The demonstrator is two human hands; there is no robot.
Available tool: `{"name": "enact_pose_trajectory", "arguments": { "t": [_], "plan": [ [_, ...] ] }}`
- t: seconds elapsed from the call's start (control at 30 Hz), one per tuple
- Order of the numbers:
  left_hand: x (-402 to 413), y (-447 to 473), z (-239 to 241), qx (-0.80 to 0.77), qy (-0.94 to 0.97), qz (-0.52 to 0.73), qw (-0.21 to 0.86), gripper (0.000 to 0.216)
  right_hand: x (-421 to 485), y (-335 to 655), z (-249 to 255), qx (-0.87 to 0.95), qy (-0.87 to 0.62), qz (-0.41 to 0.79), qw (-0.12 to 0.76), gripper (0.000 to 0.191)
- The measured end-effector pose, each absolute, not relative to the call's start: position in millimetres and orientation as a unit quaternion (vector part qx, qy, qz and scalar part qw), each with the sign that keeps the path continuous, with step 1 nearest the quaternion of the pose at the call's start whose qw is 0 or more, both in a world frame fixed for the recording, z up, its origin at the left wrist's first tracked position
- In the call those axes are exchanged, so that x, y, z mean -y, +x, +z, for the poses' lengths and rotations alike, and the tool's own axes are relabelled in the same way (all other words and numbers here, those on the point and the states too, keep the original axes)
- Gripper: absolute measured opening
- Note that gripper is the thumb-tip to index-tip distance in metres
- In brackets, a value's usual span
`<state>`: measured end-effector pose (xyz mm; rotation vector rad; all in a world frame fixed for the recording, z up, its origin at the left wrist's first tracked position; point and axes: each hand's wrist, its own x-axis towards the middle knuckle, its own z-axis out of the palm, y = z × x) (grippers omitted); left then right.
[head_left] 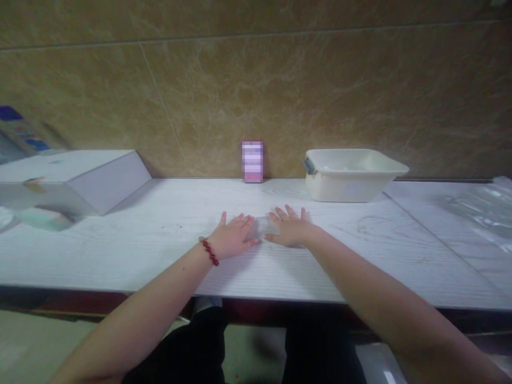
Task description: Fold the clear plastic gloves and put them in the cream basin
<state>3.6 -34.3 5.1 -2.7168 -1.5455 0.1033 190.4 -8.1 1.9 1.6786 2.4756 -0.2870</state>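
My left hand (232, 237), with a red bead bracelet at the wrist, lies flat on the white table (160, 250) with fingers stretched out. My right hand (290, 229) lies flat beside it, fingers spread. Between the two hands, and partly under their fingertips, is a small clear, whitish piece (262, 228) that looks like plastic film or a bag. Both hands press on its edges. What the piece is exactly I cannot make out.
A cream plastic basin (352, 173) stands at the back right. A small pink striped box (252, 161) leans against the brown tiled wall. A white box (76, 178) sits at the left. Clear plastic sheeting (480, 205) lies at the far right.
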Motion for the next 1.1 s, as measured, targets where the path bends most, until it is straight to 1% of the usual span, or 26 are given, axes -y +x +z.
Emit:
{"name": "enact_pose_trajectory", "arguments": {
  "t": [0.17, 0.33, 0.47, 0.63, 1.1],
  "plan": [
    [31.6, 26.7, 1.5, 0.462, -0.887, 0.030, -0.008, 0.051, 8.3, 191.8, 0.7, -0.821, 0.559, -0.092, 0.067, 0.081],
    [32.6, 18.8, -8.2, 0.472, -0.881, 0.007, -0.022, 0.056, 10.0, 192.3, 2.4, -0.814, 0.568, -0.104, 0.066, 0.081],
    [34.6, 8.4, -12.4, 0.485, -0.874, 0.011, -0.018, 0.054, 12.4, 193.0, 5.7, -0.802, 0.584, -0.105, 0.070, 0.086],
    [35.7, -4.8, -14.7, 0.500, -0.865, 0.025, -0.013, 0.053, 13.5, 193.6, 9.0, -0.796, 0.591, -0.111, 0.072, 0.089],
    [40.9, -23.4, -0.3, 0.514, -0.851, 0.103, -0.041, 0.052, 8.8, 195.9, 6.0, -0.800, 0.588, -0.096, 0.078, 0.084]
  ]
}}
